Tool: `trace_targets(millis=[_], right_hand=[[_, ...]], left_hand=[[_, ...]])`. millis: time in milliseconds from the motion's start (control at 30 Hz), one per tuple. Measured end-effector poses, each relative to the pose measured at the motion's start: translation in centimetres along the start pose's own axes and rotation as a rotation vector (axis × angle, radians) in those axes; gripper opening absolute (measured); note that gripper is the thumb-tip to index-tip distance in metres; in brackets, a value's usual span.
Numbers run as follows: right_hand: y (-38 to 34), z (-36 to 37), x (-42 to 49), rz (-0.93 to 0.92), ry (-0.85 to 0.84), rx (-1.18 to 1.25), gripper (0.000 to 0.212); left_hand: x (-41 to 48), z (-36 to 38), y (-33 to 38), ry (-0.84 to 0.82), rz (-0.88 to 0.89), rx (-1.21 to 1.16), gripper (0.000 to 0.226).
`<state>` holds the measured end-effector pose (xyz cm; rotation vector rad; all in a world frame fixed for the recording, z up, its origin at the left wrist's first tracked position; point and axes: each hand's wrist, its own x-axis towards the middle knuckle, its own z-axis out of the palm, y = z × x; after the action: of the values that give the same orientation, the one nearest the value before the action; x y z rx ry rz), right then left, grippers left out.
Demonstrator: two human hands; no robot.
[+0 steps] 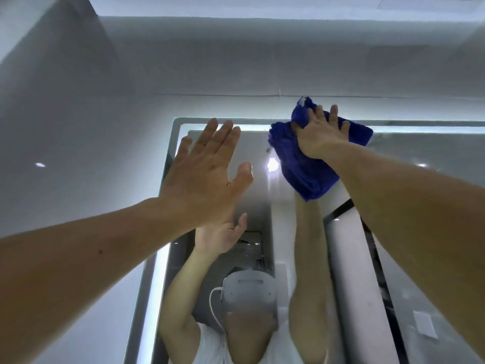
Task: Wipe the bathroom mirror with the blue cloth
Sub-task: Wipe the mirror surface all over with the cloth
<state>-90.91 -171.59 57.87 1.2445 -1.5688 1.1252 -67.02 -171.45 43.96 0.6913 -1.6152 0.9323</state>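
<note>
The bathroom mirror (409,185) fills the lower middle and right of the view, with a lit strip along its top and left edges. My right hand (319,135) presses the bunched blue cloth (301,164) flat against the glass at the mirror's top edge, fingers spread straight over the cloth. Part of the cloth hangs down below my wrist. My left hand (207,172) is raised with straight, spread fingers near the mirror's upper left corner, holding nothing; whether it touches the glass I cannot tell. The glass reflects both arms and a person wearing a headset.
A pale grey wall (86,114) surrounds the mirror on the left and above. The ceiling edge (262,19) runs across the top. The mirror's lit left edge (157,271) runs down to the bottom of the view.
</note>
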Motion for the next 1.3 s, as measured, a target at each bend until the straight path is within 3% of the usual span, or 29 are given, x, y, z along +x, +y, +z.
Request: trace_targets(millis=[100,200,300,433,567,667,833,967,1133,1300], right_hand=[[-1.2,0.5,0.6,0.030,0.034,-0.011,0.074],[-2.4,1.3,-0.4,-0.202,0.042,0.003,0.078],[-2.6,2.2,-1.9,-0.460,0.028,0.049,0.065],[0.0,3.0,-6.8,-0.636,0.027,0.086,0.059],[3.5,3.3,-12.5,-0.787,-0.089,0.052,0.062],[3.9,2.8,-11.1,-0.740,-0.069,-0.011,0.060],[-0.8,1.0,-2.2,-0.317,-0.006,0.008,0.063],[-3.8,1.2,1.1,-0.183,-0.033,0.018,0.065],[-2.4,2.9,-3.2,-0.433,0.045,-0.001,0.069],[-0.6,5.4,-13.6,-0.656,0.025,-0.031,0.067]], left_hand=[[-0.2,-0.4,-1.1,0.003,0.011,0.007,0.075],[0.2,-0.6,-1.5,0.026,0.005,0.025,0.076],[0.6,-0.4,-1.1,0.039,-0.032,0.012,0.076],[0.6,-0.2,-0.6,0.041,-0.008,0.016,0.076],[0.0,-0.3,-1.0,0.052,-0.005,0.018,0.075],[-0.3,-0.3,-1.3,0.030,0.010,0.051,0.075],[0.0,-0.8,-1.8,0.000,0.004,0.050,0.075],[0.7,-0.8,-1.6,-0.015,0.005,0.076,0.076],[1.0,0.1,-1.4,-0.017,-0.031,0.051,0.077],[0.1,1.4,-0.7,-0.032,-0.053,0.028,0.075]])
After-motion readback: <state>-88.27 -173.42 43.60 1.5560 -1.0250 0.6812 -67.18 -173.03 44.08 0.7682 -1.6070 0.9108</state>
